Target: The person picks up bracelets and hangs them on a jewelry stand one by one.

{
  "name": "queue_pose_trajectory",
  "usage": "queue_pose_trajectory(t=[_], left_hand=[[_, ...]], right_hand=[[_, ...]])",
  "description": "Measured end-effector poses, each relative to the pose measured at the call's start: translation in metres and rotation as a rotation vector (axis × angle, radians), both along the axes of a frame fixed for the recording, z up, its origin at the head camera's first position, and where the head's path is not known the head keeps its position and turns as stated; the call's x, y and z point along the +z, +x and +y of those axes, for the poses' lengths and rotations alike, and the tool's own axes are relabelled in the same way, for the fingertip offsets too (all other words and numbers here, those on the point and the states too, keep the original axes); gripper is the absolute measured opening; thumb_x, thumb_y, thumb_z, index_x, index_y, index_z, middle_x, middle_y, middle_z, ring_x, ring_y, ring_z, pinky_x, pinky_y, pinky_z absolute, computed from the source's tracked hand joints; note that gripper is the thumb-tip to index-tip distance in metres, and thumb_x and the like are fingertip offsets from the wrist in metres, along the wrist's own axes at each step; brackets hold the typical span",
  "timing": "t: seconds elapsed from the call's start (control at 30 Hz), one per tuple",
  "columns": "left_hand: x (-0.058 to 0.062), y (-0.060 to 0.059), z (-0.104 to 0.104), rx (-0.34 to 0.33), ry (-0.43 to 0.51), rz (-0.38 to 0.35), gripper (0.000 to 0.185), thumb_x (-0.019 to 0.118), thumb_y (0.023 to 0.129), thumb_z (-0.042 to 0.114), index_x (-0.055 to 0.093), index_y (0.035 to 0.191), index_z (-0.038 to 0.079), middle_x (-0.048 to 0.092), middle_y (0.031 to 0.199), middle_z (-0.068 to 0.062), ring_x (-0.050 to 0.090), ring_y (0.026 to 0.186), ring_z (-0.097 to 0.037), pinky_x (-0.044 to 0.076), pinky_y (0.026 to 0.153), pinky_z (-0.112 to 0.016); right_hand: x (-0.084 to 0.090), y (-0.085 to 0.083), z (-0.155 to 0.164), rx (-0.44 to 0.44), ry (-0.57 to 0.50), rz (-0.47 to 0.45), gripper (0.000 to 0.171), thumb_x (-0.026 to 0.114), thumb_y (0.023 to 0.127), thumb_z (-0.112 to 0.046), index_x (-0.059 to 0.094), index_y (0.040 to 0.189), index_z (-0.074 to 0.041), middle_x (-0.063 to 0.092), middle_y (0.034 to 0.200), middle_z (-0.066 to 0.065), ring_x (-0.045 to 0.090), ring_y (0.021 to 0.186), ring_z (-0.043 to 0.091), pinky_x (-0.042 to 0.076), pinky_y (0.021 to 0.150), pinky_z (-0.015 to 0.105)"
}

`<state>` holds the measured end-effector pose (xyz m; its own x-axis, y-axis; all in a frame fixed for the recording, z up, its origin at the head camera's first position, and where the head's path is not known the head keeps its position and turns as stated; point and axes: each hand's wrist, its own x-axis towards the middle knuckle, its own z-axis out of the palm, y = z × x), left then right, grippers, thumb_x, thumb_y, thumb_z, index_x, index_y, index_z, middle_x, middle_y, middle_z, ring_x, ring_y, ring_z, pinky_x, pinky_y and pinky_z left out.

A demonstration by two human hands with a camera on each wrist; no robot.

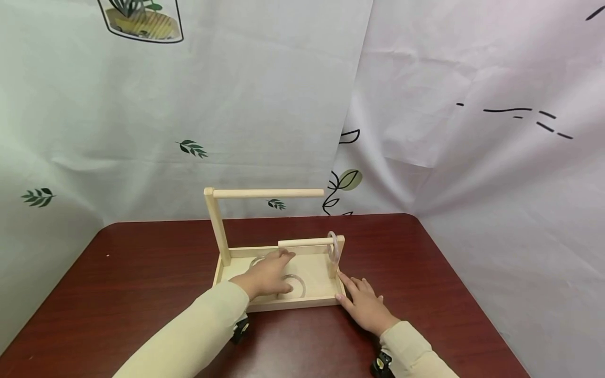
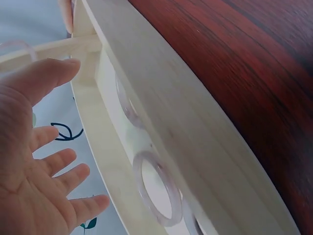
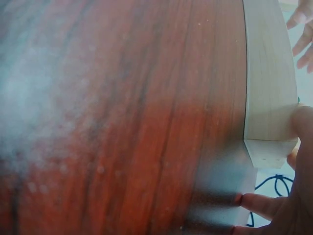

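Wooden tray (image 1: 302,303) mid-frame: left hand (image 1: 267,275), fingers spread, reaching for a clear ring (image 1: 294,286); right hand (image 1: 364,304), flat, steadies the tray's corner.

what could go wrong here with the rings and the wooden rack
1. The left hand hovers open over the clear rings lying in the tray; they are see-through and flat, so a grab may slip.
2. One ring hangs on the short dowel; a knock might shake it off.
3. The right hand only rests at the tray's corner, so the rack may slide.
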<state>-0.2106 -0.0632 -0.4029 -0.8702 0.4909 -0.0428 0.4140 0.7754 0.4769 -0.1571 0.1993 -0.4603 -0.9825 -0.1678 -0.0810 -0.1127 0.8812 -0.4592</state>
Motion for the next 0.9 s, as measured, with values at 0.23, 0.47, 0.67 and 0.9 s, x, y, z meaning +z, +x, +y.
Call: queue_pose_trajectory(t=[0.23, 0.47, 0.67, 0.9], left_hand=[[0.003, -0.001, -0.004, -0.011, -0.113, 0.021, 0.08, 0.08, 0.07, 0.021, 0.047, 0.141, 0.004, 0.046, 0.141, -0.017, 0.041, 0.133, -0.035, 0.033, 0.105, -0.054], [0.002, -0.001, -0.007, -0.073, -0.157, 0.026, 0.082, 0.085, 0.064, 0.014, 0.051, 0.138, 0.005, 0.049, 0.136, -0.016, 0.045, 0.128, -0.035, 0.037, 0.101, -0.053], [-0.004, -0.002, -0.006, -0.13, -0.165, 0.062, 0.078, 0.085, 0.061, 0.007, 0.055, 0.134, 0.008, 0.052, 0.13, -0.015, 0.05, 0.12, -0.032, 0.044, 0.094, -0.05], [-0.01, -0.005, 0.0, -0.195, -0.15, 0.069, 0.077, 0.084, 0.06, 0.0, 0.056, 0.132, 0.005, 0.054, 0.123, -0.016, 0.053, 0.113, -0.031, 0.049, 0.086, -0.042]], right_hand=[[-0.001, -0.001, 0.001, 0.002, 0.008, 0.0, 0.058, 0.049, 0.098, -0.047, 0.037, 0.15, -0.025, 0.043, 0.142, 0.022, 0.029, 0.136, 0.051, 0.022, 0.087, 0.083], [-0.001, -0.002, 0.0, 0.001, 0.01, 0.007, 0.057, 0.05, 0.098, -0.047, 0.038, 0.149, -0.025, 0.044, 0.141, 0.022, 0.03, 0.135, 0.051, 0.023, 0.086, 0.083], [-0.003, -0.002, 0.001, 0.001, 0.013, 0.006, 0.058, 0.05, 0.097, -0.047, 0.037, 0.149, -0.025, 0.044, 0.141, 0.022, 0.03, 0.135, 0.05, 0.022, 0.087, 0.083], [-0.006, -0.002, 0.001, 0.002, 0.013, 0.005, 0.058, 0.049, 0.098, -0.048, 0.037, 0.149, -0.025, 0.044, 0.142, 0.022, 0.029, 0.135, 0.051, 0.023, 0.086, 0.083]])
